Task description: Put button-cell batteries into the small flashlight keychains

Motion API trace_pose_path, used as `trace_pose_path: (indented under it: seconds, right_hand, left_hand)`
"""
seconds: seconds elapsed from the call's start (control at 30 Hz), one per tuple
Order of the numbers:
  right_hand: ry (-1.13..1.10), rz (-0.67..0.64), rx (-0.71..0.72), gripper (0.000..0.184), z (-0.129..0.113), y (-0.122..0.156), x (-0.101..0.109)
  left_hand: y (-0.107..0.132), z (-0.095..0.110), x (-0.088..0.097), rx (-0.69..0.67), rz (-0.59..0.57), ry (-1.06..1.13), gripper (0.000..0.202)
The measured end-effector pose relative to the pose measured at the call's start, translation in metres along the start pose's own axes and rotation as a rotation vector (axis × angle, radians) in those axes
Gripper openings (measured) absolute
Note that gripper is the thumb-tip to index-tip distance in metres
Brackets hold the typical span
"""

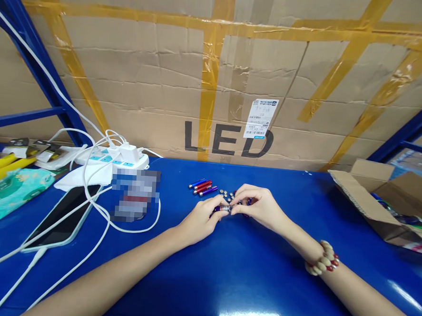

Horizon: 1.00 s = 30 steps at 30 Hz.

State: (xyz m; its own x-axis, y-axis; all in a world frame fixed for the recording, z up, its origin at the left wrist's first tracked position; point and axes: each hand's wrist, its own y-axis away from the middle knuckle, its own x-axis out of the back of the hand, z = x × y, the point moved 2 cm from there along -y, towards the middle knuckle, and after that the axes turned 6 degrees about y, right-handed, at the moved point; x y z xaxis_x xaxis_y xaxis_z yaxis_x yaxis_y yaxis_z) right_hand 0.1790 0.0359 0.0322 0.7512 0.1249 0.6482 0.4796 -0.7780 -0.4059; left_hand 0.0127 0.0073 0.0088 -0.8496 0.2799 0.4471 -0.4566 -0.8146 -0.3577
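My left hand (pixel 204 218) is closed around a small dark purple penlight (pixel 222 209), which lies nearly level with its silvery end toward the right. Against that end, the thumb and fingertips of my right hand (pixel 258 206) are pinched together. Whatever they hold is too small and too covered to make out. Just beyond my hands lie several slim metal penlights (pixel 202 187) in blue, red and purple, side by side. Small round button cells (pixel 226 194) are scattered between them and my right hand. A few dark little parts behind my right fingers are partly hidden.
On the blue table (pixel 196 286), a phone (pixel 64 216) lies at left under white cables. A power strip (pixel 125 157) and a blurred-out item (pixel 133 196) are nearby. At right stands an open cardboard box (pixel 376 206) with things inside. A large carton (pixel 158 88) walls the back.
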Motion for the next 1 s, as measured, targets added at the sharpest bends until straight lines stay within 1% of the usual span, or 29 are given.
trace_pose_path:
  seconds: [0.1, 0.17, 0.37, 0.43, 0.5, 0.6, 0.7, 0.83, 0.9, 1.0]
  right_hand:
    - [0.091, 0.012, 0.012, 0.021, -0.001, 0.002, -0.002]
    - [0.139, 0.025, 0.05, 0.021, -0.002, 0.003, -0.003]
    - [0.376, 0.021, 0.313, 0.02, -0.008, 0.008, 0.001]
    - [0.46, 0.001, 0.37, 0.021, -0.011, 0.01, 0.002]
    - [0.503, -0.019, 0.392, 0.023, -0.014, 0.01, 0.001]
    - [0.474, -0.032, 0.353, 0.024, -0.016, 0.011, -0.002]
    - [0.372, -0.058, 0.241, 0.026, -0.015, 0.01, -0.007]
    - [0.271, -0.128, 0.1, 0.034, -0.013, 0.008, -0.013]
    - [0.258, -0.152, 0.058, 0.036, -0.013, 0.008, -0.014]
    - [0.271, -0.167, 0.032, 0.037, -0.014, 0.008, -0.013]
  left_hand:
    - [0.002, -0.003, 0.0, 0.005, -0.02, 0.006, 0.009]
    - [0.003, -0.004, 0.001, 0.003, -0.024, 0.001, 0.008]
    - [0.004, -0.001, 0.002, -0.005, -0.042, -0.057, 0.008]
    - [0.005, 0.0, 0.002, -0.016, -0.04, -0.076, 0.008]
    - [0.005, 0.0, 0.002, -0.03, -0.04, -0.093, 0.008]
    - [0.005, 0.0, 0.001, -0.06, -0.043, -0.13, 0.009]
    - [0.005, -0.002, 0.002, -0.083, -0.036, -0.172, 0.009]
    - [0.005, -0.003, 0.001, -0.097, -0.049, -0.211, 0.014]
    - [0.005, -0.003, 0.001, -0.1, -0.055, -0.224, 0.016]
    - [0.004, -0.001, 0.002, -0.077, -0.052, -0.203, 0.016]
